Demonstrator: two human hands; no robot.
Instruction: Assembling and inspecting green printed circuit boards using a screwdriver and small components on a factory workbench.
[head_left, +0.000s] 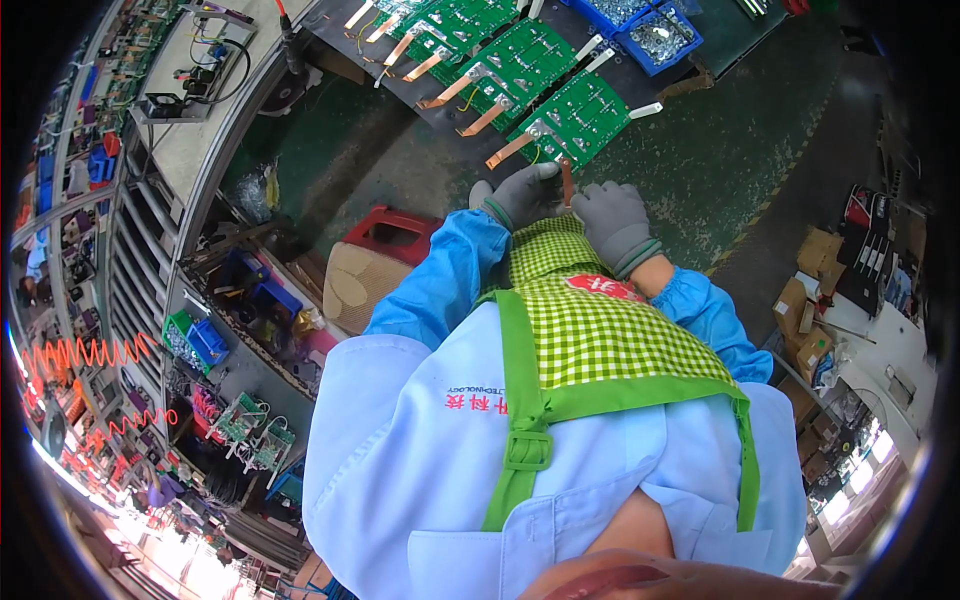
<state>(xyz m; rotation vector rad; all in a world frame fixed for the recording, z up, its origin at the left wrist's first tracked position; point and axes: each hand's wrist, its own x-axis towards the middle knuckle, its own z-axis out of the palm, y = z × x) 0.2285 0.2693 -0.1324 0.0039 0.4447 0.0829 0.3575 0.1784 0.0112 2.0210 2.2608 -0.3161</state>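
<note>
Both my hands wear grey gloves and meet in front of my lap, at the near edge of a dark bench [425, 105]. My left hand [522, 196] is curled, its fingertips close to the edge of the nearest green circuit board [577, 125]. Fingers bent into a fist, my right hand [613, 222] sits just to its right. Between them a bent copper strip [567, 182] reaches down from that board, its lower end close to my right fingers. Whatever either hand grips is hidden. More green circuit boards [525, 62] with copper strips lie in a row beyond.
Blue bins [660, 38] of small metal parts stand at the bench's far right. A red-backed chair [385, 240] with a beige cushion is to my left. Farther left are a shelf with blue and green bins [195, 340] and coiled orange hoses [90, 352]. Cardboard boxes [797, 320] stand at right.
</note>
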